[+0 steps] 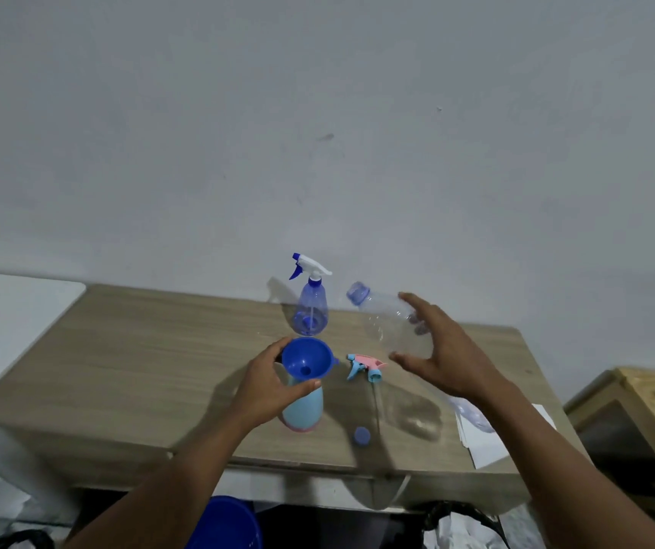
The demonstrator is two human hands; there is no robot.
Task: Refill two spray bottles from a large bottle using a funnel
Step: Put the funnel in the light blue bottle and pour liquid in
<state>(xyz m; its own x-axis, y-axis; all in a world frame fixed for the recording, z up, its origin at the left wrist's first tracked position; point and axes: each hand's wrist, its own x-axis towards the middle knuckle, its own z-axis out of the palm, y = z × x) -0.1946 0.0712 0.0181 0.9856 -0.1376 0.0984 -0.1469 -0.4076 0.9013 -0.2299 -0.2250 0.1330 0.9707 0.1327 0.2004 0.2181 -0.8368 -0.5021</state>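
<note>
Head view: left hand wrapped the pale-blue spray bottle at its shoulder, on the table, blue funnel seated in its neck. Behind stood the second spray bottle, trigger on. Just right lay a loose trigger head. Farther right, right hand gripped the large bottle mid-body, aloft, tilted, mouth toward funnel. Thin-walled, probably light and crushable: mid-body hold, gentle squeeze.

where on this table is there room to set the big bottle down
Widest bare patch: the table's left half, from its left edge to the left hand. A smaller one back right, behind the right hand holding the large bottle. The middle is crowded: funnel, blue spray bottle, pale spray bottle, spray head, cap. Papers fill the front right.
</note>
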